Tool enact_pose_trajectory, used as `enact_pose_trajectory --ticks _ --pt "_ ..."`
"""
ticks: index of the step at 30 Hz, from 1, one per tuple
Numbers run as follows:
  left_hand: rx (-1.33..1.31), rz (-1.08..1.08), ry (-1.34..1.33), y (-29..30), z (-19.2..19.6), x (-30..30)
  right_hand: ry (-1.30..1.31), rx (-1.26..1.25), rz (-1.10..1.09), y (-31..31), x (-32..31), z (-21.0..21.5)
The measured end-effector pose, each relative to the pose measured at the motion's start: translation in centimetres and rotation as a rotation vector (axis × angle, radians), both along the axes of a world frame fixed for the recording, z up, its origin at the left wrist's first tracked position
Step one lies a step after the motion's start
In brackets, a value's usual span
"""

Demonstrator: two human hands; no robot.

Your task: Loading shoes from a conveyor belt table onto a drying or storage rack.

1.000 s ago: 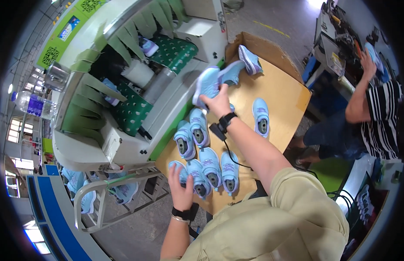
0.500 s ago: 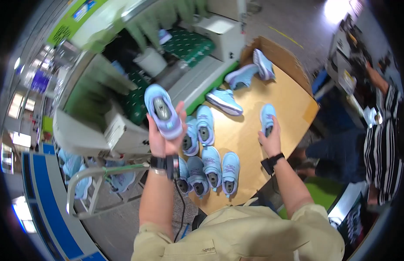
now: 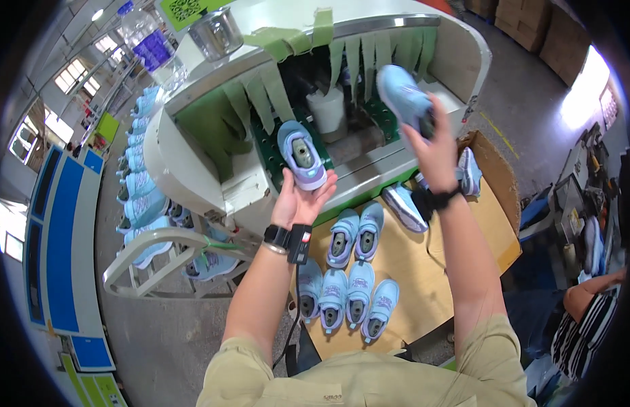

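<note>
My left hand (image 3: 301,202), palm up, holds a light blue and lilac sneaker (image 3: 303,154) by its heel end. A dark grey form fills that shoe's opening. The shoe is in front of the left part of a white machine's opening, which green fabric strips (image 3: 264,95) curtain. My right hand (image 3: 436,152), slightly blurred, grips a second light blue sneaker (image 3: 400,96) around its heel, toe tilted up toward the strips on the right. Below, several matching sneakers (image 3: 359,298) stand in two rows on a tan board (image 3: 423,292).
More sneakers (image 3: 404,207) lie by the cardboard wall (image 3: 495,159) at the right. Inside the machine (image 3: 464,41) is a white cylinder (image 3: 326,112) above a green dotted bed. A metal rail (image 3: 145,241) and a loaded shoe rack (image 3: 142,197) stand left. Another person's arm (image 3: 593,292) shows at right.
My right hand has lifted its sneaker from over the board up to the machine's opening. My left hand still holds its shoe, now before the opening. The view has shifted toward the machine.
</note>
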State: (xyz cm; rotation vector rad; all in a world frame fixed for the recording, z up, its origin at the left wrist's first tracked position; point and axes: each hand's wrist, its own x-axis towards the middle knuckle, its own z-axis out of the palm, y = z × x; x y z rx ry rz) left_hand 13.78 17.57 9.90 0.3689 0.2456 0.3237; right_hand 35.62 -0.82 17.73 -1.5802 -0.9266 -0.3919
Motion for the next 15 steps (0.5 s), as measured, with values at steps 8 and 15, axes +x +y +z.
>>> enact_pose_trajectory --ticks 8,15 --pt "0.012 -0.123 0.010 -5.2 -0.4 -7.6 -0.136 -0.327 -0.143 3.1 -1.4 -6.5" --pt "-0.140 -0.127 0.306 -10.8 -6.1 -17.4 0.144 -0.708 0.197 -10.9 -14.2 -17.3"
